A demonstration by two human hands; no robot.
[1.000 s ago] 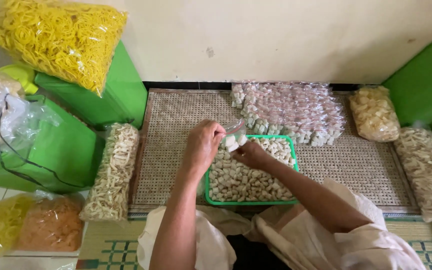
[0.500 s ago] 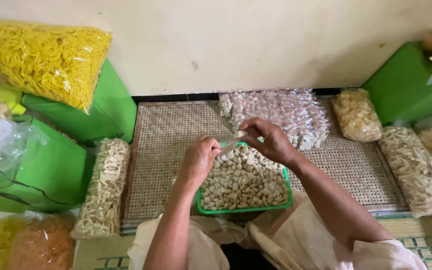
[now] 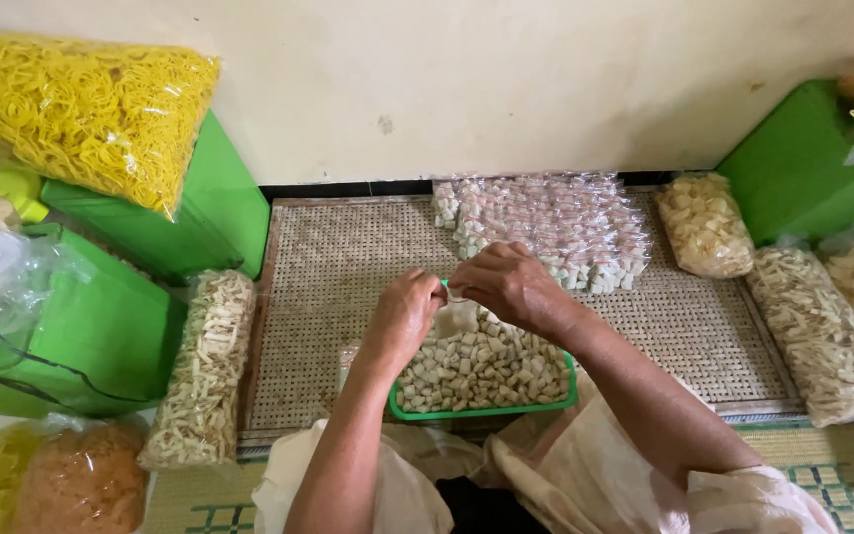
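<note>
small clear packet, pale cubes, hands pinching

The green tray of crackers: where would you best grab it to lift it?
Probably by the two short ends of the green tray, one hand from each side. It lies flat and full of loose crackers, so a level two-sided grip suits. Its near rim is bare; both hands hover over its far part.

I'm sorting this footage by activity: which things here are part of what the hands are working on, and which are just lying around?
In hand:
left hand and right hand, pinching a small clear bag
green tray of pale snack pieces
pile of filled small packets
woven mat

Lying about:
bag of yellow noodles
green boxes
long bag of pale sticks
bag of chips
</note>
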